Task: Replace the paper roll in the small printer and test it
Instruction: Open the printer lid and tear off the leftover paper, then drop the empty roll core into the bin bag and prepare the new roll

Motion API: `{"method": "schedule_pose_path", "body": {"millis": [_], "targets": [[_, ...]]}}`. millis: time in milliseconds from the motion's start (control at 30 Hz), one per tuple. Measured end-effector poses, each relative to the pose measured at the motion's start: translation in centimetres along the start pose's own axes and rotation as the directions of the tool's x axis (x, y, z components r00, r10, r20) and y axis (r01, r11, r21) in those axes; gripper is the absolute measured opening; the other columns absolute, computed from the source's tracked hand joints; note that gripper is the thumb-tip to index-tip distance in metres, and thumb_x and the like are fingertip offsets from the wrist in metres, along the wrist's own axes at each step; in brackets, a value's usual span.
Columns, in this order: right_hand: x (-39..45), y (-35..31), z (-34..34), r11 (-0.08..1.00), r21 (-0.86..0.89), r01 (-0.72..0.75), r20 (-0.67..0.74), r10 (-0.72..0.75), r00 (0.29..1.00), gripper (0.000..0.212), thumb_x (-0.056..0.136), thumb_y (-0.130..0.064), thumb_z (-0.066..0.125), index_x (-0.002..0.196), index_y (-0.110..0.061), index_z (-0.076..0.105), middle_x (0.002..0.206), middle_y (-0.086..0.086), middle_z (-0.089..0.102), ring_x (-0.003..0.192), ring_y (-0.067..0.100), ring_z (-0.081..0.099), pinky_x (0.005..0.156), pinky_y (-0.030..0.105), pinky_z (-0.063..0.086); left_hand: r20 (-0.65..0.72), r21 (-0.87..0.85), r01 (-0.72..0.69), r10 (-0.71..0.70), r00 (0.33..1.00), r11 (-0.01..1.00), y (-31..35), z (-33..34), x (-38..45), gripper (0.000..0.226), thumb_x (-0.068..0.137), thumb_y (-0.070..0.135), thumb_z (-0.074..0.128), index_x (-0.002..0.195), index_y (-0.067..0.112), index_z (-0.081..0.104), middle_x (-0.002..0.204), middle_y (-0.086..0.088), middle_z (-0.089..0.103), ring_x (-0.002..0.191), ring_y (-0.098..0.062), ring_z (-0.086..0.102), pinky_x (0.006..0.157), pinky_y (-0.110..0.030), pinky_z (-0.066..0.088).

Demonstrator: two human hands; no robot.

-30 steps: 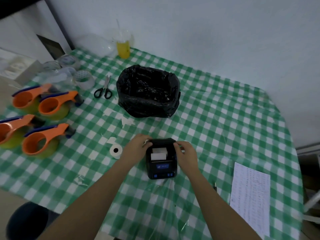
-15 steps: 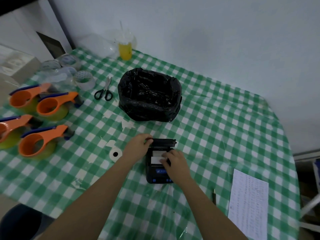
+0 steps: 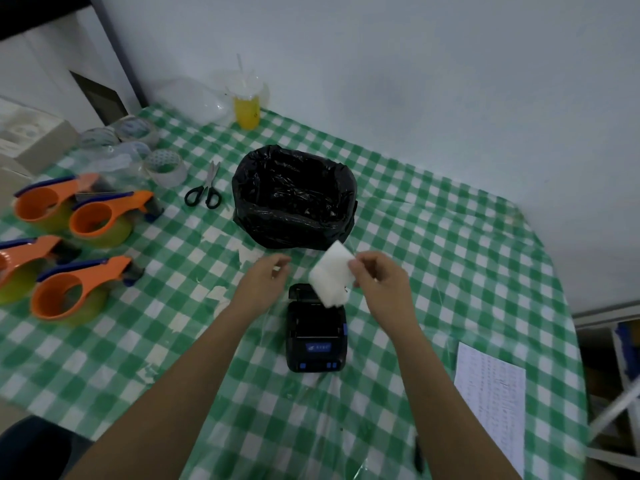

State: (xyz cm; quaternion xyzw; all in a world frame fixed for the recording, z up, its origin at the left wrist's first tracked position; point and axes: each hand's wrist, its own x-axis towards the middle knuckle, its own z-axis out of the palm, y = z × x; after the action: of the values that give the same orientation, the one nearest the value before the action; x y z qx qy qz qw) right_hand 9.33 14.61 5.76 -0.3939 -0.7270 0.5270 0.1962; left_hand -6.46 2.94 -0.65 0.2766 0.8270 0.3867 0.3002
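The small black printer (image 3: 316,336) lies on the green checked tablecloth with its lid (image 3: 300,291) flipped open toward the far side. Its paper bay looks dark and bare. My right hand (image 3: 379,284) pinches a white piece of paper (image 3: 329,278), which hangs above the open lid. My left hand (image 3: 266,282) hovers just left of the lid with fingers loosely curled and nothing in them. I cannot make out the small white paper roll seen earlier near my left wrist.
A bin lined with a black bag (image 3: 294,199) stands just beyond the printer. Scissors (image 3: 204,192), tape rolls (image 3: 166,166) and several orange tape dispensers (image 3: 93,220) fill the left side. A yellow drink cup (image 3: 246,105) stands by the wall. A printed sheet (image 3: 491,393) lies at the right.
The printer lid went from shut to open. My right hand reached into the bay and lifted the white paper out. My left hand came off the printer.
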Motion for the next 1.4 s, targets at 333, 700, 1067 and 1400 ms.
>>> {"method": "schedule_pose_path", "body": {"millis": [333, 700, 1067, 1400], "targets": [[11.3, -4.8, 5.3, 0.993, -0.115, 0.03, 0.036, -0.026, 0.999, 0.031, 0.091, -0.024, 0.054, 0.121, -0.017, 0.056, 0.116, 0.006, 0.063, 0.099, 0.022, 0.063, 0.086, 0.045, 0.056, -0.082, 0.056, 0.071, -0.066, 0.994, 0.996, 0.6, -3.6, 1.6, 0.031, 0.096, 0.022, 0.04, 0.122, 0.014, 0.053, 0.112, -0.014, 0.064, 0.094, -0.032, 0.062, 0.077, -0.042, 0.051], [1.1, 1.5, 7.8, 0.98, -0.187, 0.073, 0.17, -0.041, 0.985, 0.025, 0.093, -0.011, 0.049, 0.115, -0.016, 0.059, 0.115, -0.002, 0.054, 0.089, 0.011, 0.056, 0.079, 0.02, 0.044, 0.075, 0.529, 0.202, -0.282, 0.956, 0.824, -7.4, -3.3, -2.1, 0.092, 0.069, 0.046, 0.074, 0.138, 0.012, 0.024, 0.142, -0.017, 0.026, 0.131, -0.036, 0.026, 0.104, -0.049, 0.036], [-3.1, 4.8, 5.8, 0.96, -0.269, 0.081, 0.128, -0.047, 0.991, 0.023, 0.092, -0.006, 0.046, 0.107, -0.015, 0.061, 0.105, -0.004, 0.054, 0.089, 0.012, 0.054, 0.076, 0.019, 0.043, 0.043, 0.435, 0.148, -0.184, 0.982, 0.888, -8.5, -2.2, -3.0, 0.044, 0.081, 0.024, 0.065, 0.119, 0.007, 0.048, 0.124, -0.02, 0.047, 0.111, -0.038, 0.046, 0.091, -0.046, 0.045], [-5.1, 4.4, 4.9, 0.95, 0.139, -0.279, 0.3, 0.228, 0.926, 0.03, 0.095, -0.027, 0.048, 0.123, -0.021, 0.053, 0.118, 0.0, 0.061, 0.099, 0.007, 0.061, 0.078, 0.017, 0.053, 0.234, -0.233, -0.068, 0.124, 0.964, 0.97, -0.1, -0.3, -6.3, 0.052, 0.076, 0.022, 0.073, 0.123, 0.023, 0.049, 0.119, 0.0, 0.056, 0.107, -0.016, 0.055, 0.088, -0.028, 0.05]]}}
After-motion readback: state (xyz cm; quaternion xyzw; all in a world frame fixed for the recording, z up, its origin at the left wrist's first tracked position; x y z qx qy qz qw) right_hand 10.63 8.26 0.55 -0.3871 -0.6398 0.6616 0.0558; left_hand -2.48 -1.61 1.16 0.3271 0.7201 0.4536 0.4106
